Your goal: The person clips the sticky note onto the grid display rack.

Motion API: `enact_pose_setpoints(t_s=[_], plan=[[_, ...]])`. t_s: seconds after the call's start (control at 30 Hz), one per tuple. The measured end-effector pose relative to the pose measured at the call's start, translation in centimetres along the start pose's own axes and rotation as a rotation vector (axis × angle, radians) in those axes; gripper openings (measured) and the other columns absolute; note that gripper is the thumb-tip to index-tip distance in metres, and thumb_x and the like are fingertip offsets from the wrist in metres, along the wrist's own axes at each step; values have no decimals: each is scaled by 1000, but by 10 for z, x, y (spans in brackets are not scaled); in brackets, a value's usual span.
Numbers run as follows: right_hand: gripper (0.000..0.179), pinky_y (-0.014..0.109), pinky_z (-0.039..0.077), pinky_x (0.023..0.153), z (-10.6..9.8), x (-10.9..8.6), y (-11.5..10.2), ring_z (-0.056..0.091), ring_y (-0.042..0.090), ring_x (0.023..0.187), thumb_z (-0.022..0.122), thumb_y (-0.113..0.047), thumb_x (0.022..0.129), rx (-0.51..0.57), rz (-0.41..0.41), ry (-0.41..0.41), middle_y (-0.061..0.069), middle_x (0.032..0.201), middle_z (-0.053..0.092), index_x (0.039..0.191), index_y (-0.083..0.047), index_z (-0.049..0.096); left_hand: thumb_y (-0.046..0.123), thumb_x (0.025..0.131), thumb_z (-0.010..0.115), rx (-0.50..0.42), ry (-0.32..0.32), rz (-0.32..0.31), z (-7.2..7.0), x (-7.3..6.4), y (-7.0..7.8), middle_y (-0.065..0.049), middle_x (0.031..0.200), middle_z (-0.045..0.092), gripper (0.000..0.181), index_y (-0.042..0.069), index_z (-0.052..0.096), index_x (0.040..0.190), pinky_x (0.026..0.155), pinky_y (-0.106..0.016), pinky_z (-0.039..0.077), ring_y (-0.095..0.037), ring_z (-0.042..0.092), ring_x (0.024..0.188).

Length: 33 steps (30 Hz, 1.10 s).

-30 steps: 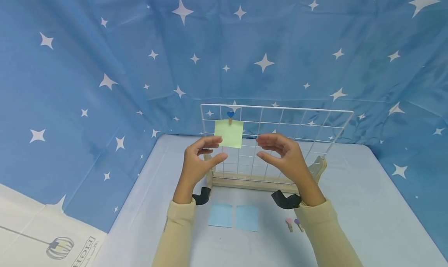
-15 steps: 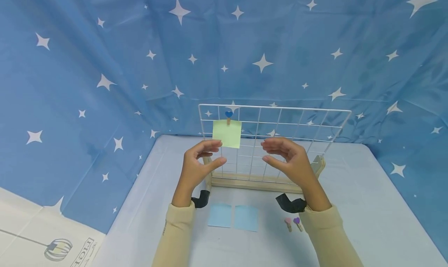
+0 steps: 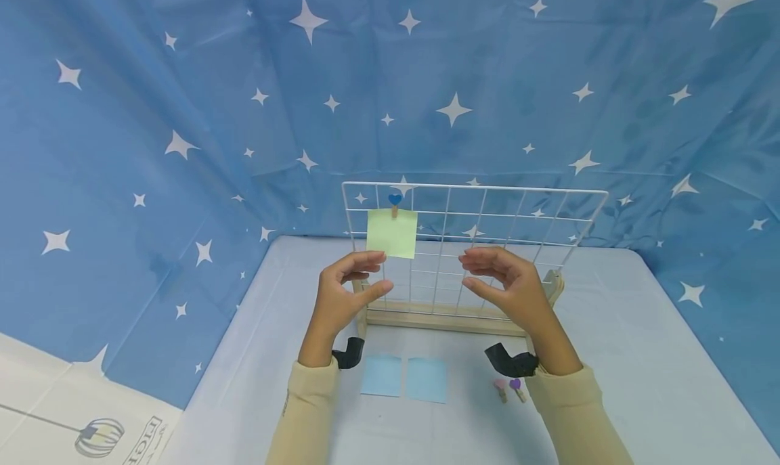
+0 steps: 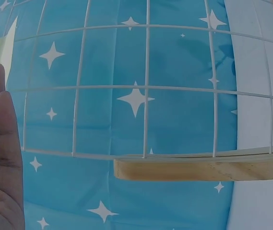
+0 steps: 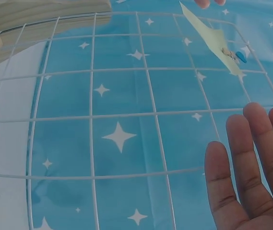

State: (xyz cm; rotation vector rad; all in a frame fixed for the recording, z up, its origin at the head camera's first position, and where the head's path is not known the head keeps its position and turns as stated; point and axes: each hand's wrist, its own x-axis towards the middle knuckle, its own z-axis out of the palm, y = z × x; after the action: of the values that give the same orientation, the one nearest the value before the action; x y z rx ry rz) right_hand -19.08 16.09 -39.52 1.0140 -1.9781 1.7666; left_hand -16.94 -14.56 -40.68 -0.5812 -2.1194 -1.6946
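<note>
A pale green square of paper hangs near the upper left of a white wire grid. A small wooden clothespin with a blue heart pins its top edge. My left hand is raised before the grid, fingers and thumb apart, nothing between them. Its fingertips overlap the paper's lower edge in the head view; whether they touch, I cannot tell. My right hand faces it from the right, fingers loosely extended and holding nothing. The right wrist view shows the fingers of that hand apart from the paper.
The grid stands in a wooden base on a white-covered table. Before it lie two light blue paper squares, a pink-topped clothespin and a purple heart clothespin. A blue star-patterned cloth hangs behind.
Both hands have lowered slightly, and the right hand has moved away to the right, widening the gap between them. The paper still hangs from its clothespin. The head view has shifted a little.
</note>
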Motion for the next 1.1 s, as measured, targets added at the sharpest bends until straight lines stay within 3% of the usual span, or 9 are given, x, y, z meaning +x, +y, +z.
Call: enact_pose_setpoints(t_s=[0.33, 0.5, 0.6, 0.9, 1.1], plan=[[39, 18, 58, 96, -3, -7, 4, 73, 6, 109, 71, 27, 82, -25, -5, -5, -4, 119, 78, 120, 17, 67, 34, 89, 91, -13, -1, -27, 2, -8, -5, -12, 124, 78, 51, 4, 77, 127, 96, -55, 59, -39, 73, 111], [40, 18, 58, 95, -5, -12, 7, 74, 7, 108, 71, 28, 82, -52, -2, -6, -6, 119, 77, 120, 16, 68, 26, 89, 91, -26, -6, -34, 2, -12, -9, -13, 124, 78, 47, 4, 76, 127, 96, -47, 59, -43, 71, 111], [42, 18, 58, 95, -7, -14, 8, 74, 6, 108, 72, 28, 82, -75, 17, 1, -8, 119, 77, 121, 14, 69, 20, 90, 89, -24, -5, -34, 2, -14, -12, -13, 124, 78, 43, 4, 76, 128, 96, -41, 59, -38, 72, 111], [39, 16, 57, 94, -10, -24, 8, 73, 4, 107, 72, 26, 84, -93, 58, 17, -10, 119, 77, 121, 14, 70, 11, 91, 85, -22, 2, -50, 1, -24, -23, -11, 125, 78, 39, 5, 76, 129, 96, -36, 58, -29, 73, 111], [38, 16, 57, 95, -13, -30, 12, 72, 4, 107, 72, 26, 85, -110, 72, 23, -11, 119, 76, 121, 13, 70, 10, 92, 85, -23, -1, -53, 1, -29, -26, -13, 124, 78, 38, 4, 76, 129, 96, -42, 59, -14, 72, 109]])
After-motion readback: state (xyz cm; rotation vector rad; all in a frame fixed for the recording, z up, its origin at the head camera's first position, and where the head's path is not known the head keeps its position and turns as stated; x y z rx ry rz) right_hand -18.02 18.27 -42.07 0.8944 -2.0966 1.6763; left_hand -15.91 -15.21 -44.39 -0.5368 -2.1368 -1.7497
